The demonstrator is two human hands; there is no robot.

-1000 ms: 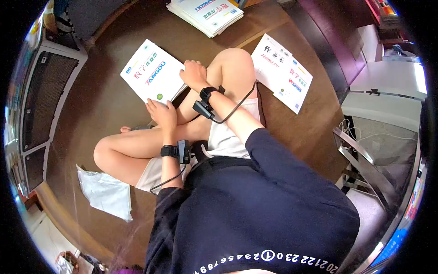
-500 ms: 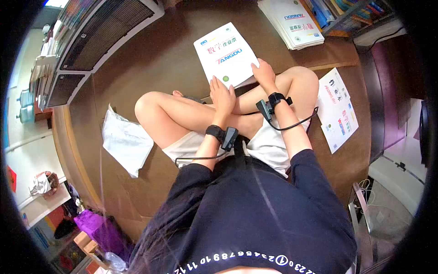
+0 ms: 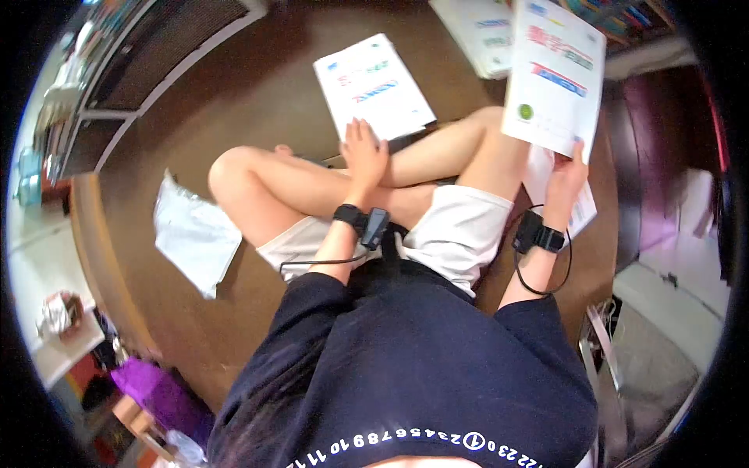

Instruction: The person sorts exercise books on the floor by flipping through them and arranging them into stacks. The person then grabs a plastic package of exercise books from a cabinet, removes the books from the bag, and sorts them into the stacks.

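Note:
My right hand [image 3: 568,178] grips the lower edge of a white workbook [image 3: 554,78] with red, green and blue print, raised at the upper right. It overlaps booklets on the brown surface [image 3: 583,209], which are mostly hidden. Another white workbook [image 3: 374,90], slightly blurred, lies in front of my crossed legs. My left hand [image 3: 364,156] rests at that workbook's near edge, its fingers lying flat and a little apart.
A stack of booklets [image 3: 476,35] is at the top, partly behind the raised workbook. A crumpled white plastic bag [image 3: 195,234] lies left of my knee. Dark-panelled shelving [image 3: 164,51] is at upper left, a purple bag [image 3: 160,394] at lower left.
My right hand has left the workbook in front of me and moved right, now holding a workbook up. My left hand stays by the lower edge of the one lying down.

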